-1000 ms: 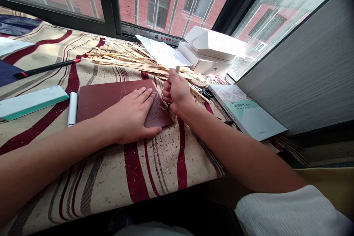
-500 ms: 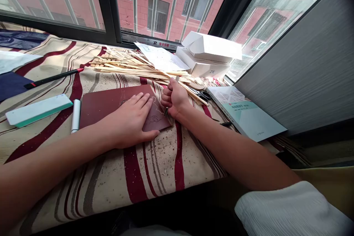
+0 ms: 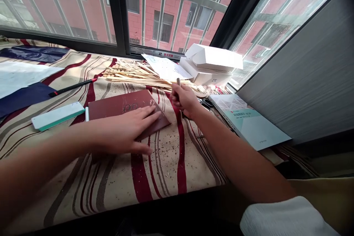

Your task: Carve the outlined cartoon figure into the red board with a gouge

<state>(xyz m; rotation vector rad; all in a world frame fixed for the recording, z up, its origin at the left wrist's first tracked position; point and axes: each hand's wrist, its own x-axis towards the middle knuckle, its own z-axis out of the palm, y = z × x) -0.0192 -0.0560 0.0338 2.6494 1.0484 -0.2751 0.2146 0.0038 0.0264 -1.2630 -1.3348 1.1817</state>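
The one clear reading is "ZTE", in dark capitals on the side of a white cardboard box (image 3: 204,78), just right of the middle of its long face. A paperback book (image 3: 257,131) with a pale teal cover carries a line of dark Chinese characters across its upper part and a smaller line near the lower edge, both too small to read. A label strip (image 3: 157,54) along the window frame's bottom rail shows a logo and Chinese characters, blurred beyond reading. A white sheet of paper (image 3: 166,67) bears faint lines of writing or print, also unreadable, with no word or number to make out.
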